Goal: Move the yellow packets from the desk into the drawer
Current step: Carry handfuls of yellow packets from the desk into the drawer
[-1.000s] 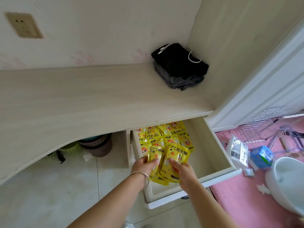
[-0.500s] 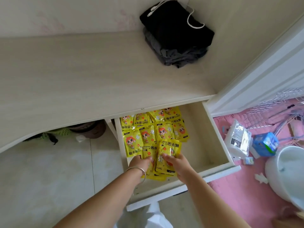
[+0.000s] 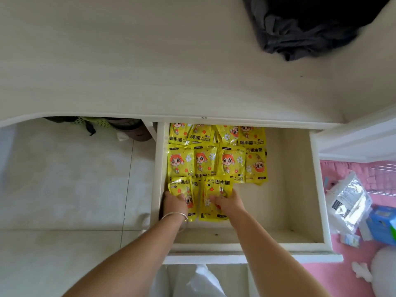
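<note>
Packets [image 3: 216, 161] in yellow, printed with an orange-haired cartoon figure, lie in overlapping rows inside the open drawer [image 3: 287, 189], filling its left half from the back edge under the desk forward. The nearest row holds 2 of them side by side: the left hand [image 3: 174, 203], a metal bangle [image 3: 177, 217] on its wrist, lies on the left packet with its fingers spread flat and pressing down, and the right hand [image 3: 230, 202] lies on the right packet the same way, fingers lying loose on the wrapper rather than curled round it. The right half of the drawer floor shows bare pale wood. Above the drawer runs the light wooden desk [image 3: 128, 61], and a heap of dark folded clothing [image 3: 304, 31] sits at its far right corner. Under the desk to the left, a green mesh basket [image 3: 92, 123] is partly visible. To the right, on a pink surface [image 3: 334, 273], lie a clear plastic bag [image 3: 349, 202] and a blue box [image 3: 381, 224].
</note>
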